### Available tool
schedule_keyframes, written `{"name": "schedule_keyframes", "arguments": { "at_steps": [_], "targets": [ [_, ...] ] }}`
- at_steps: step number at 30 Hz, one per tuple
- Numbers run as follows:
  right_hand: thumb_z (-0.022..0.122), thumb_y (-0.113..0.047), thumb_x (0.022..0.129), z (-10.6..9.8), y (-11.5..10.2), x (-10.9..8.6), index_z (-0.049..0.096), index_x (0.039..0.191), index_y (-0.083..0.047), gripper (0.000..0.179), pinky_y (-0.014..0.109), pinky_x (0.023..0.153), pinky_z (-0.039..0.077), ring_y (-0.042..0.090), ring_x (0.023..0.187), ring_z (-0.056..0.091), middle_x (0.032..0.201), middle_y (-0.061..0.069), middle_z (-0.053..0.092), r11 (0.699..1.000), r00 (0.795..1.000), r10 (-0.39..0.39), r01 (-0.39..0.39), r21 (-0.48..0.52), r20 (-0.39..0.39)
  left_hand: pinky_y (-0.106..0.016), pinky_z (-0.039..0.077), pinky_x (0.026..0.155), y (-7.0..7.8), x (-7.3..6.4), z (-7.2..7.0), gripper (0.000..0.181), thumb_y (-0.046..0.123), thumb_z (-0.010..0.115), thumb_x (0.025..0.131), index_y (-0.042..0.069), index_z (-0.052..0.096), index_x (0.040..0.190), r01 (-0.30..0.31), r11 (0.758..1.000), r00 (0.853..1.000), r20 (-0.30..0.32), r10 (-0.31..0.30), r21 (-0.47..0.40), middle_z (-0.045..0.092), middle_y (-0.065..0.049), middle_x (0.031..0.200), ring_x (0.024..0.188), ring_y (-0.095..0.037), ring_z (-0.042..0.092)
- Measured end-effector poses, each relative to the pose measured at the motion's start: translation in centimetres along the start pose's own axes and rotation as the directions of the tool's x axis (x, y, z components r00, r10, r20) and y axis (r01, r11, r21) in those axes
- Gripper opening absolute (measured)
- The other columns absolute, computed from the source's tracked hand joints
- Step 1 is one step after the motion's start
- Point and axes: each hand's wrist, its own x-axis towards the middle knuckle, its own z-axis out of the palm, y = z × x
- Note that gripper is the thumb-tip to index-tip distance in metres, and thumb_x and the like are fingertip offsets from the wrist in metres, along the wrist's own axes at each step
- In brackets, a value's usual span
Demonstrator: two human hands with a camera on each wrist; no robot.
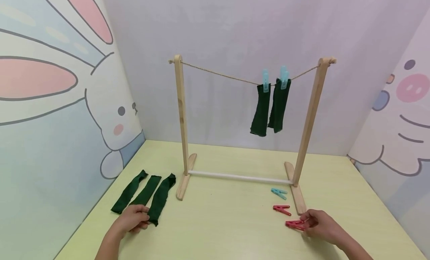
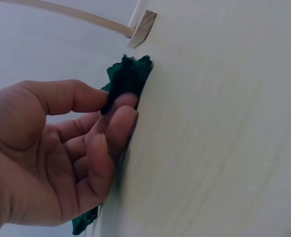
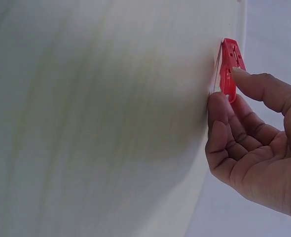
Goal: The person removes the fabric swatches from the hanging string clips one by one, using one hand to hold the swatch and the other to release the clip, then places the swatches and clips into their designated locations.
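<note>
My left hand (image 1: 132,218) pinches the near edge of the rightmost dark green cloth strip (image 1: 162,198) on the table at the left. In the left wrist view, thumb and index finger close on that green fabric (image 2: 128,74). Two more green strips lie beside it, the middle strip (image 1: 147,190) partly behind the hand and the left strip (image 1: 129,193) in full view. At the right, my right hand (image 1: 320,225) holds the nearest red clothespin (image 1: 293,224) between thumb and fingers. The right wrist view shows the thumb on this red clothespin (image 3: 229,79), low by the tabletop.
A wooden drying rack (image 1: 183,114) stands at the back, with a rope (image 1: 221,75) strung between its posts. Blue clothespins (image 1: 265,80) hold two green strips (image 1: 261,112) on the rope's right half. Another red clothespin (image 1: 281,209) and a blue clothespin (image 1: 279,193) lie near the right foot.
</note>
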Motion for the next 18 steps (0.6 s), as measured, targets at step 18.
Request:
{"name": "schedule_keyframes", "arguments": {
  "at_steps": [18],
  "targets": [
    [0.072, 0.004, 0.074, -0.7, 0.5, -0.6, 0.058, 0.096, 0.009, 0.027, 0.024, 0.055, 0.044, 0.013, 0.065, 0.051, 0.075, 0.008, 0.056, 0.998, 1.0, -0.025, 0.024, 0.066, 0.009, -0.029, 0.042, 0.053, 0.3, -1.2, -1.5, 0.018, 0.011, 0.055, 0.092, -0.006, 0.06, 0.093, -0.06, 0.997, 0.989, 0.14, 0.054, 0.042, 0.063, -0.006, 0.077, 0.066, -0.02, 0.058]
  ]
}}
